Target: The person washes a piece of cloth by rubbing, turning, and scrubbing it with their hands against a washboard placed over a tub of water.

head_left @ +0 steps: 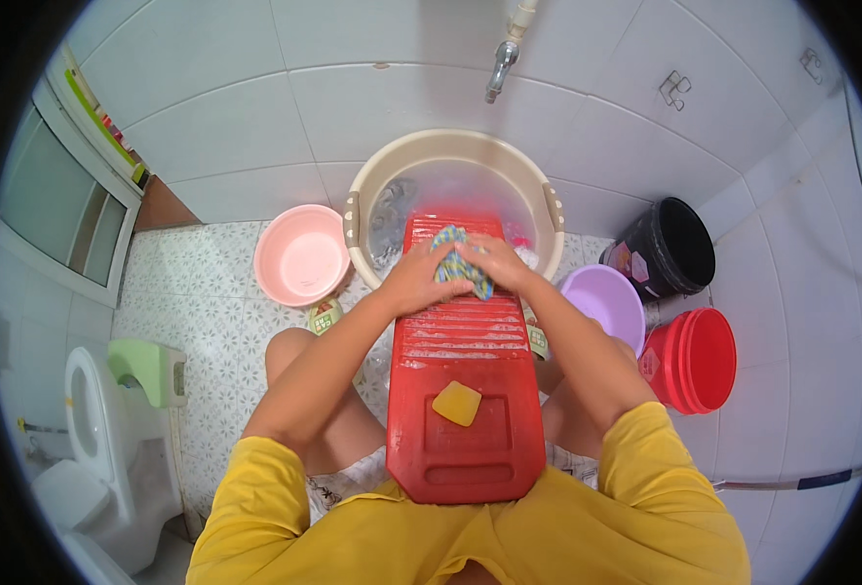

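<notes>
Count: 3 round plastic basins: big beige [455, 139], pink [304, 255], purple [603, 294]. 2 plastic buckets: black [637, 255], red [667, 363]. 1 red plastic ridged washboard [466, 343], 1 blue-yellow checked cloth [459, 270], 1 yellow soap block [457, 403]. 2 green-and-cream slippers [325, 315], partly hidden. 1 silver metal tap [502, 70], 2 metal wall hooks [674, 90], 1 green plastic stool [153, 371], 1 white toilet [140, 458].

A bathroom with tiled walls [207, 112], white toilet [141, 458] far left of the fingers [453, 290], metal tap [502, 68] beyond them, red bucket [686, 361] to their right
</notes>
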The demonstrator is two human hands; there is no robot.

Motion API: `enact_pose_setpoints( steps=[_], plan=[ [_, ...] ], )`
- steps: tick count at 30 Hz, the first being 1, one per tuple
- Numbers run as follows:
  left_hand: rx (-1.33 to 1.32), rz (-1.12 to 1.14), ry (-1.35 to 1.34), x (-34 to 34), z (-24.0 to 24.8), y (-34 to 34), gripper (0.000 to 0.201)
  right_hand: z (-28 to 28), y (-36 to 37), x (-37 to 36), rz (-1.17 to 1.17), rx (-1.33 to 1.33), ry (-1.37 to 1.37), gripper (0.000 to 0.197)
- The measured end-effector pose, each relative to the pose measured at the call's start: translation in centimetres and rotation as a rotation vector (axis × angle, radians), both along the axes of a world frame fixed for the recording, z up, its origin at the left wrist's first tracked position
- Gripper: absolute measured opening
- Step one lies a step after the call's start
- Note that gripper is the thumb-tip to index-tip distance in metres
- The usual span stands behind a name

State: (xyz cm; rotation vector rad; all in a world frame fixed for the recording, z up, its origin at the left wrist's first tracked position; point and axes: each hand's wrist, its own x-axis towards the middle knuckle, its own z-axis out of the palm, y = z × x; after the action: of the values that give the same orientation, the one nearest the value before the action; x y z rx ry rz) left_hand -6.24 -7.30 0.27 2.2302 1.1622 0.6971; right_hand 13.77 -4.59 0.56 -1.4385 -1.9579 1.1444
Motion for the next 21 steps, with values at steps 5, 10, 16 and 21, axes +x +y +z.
enact_pose_setpoints(
  steps=[5,10,16,21],
  plan=[
    [0.005,-0.199,0.102,-0.2,3.7,-6.1,0.064,2.1,-9.4,0.1,0.056,0.430,-0.174,0.038],
    [-0.007,0.011,0.214,2.0,0.3,-1.2,0.060,-3.3,-2.6,-0.7,-0.095,0.390,-0.516,0.045],
    [-0.316,0.371,0.391,4.7,-0.5,4.4,0.061,-3.3,4.2,-1.6,-0.278,0.219,-0.782,0.054],
    [-0.121,-0.038,0.303,-0.2,0.9,-3.6,0.074,-2.4,-4.4,-0.2,0.085,0.241,-0.440,0.054]
  ],
)
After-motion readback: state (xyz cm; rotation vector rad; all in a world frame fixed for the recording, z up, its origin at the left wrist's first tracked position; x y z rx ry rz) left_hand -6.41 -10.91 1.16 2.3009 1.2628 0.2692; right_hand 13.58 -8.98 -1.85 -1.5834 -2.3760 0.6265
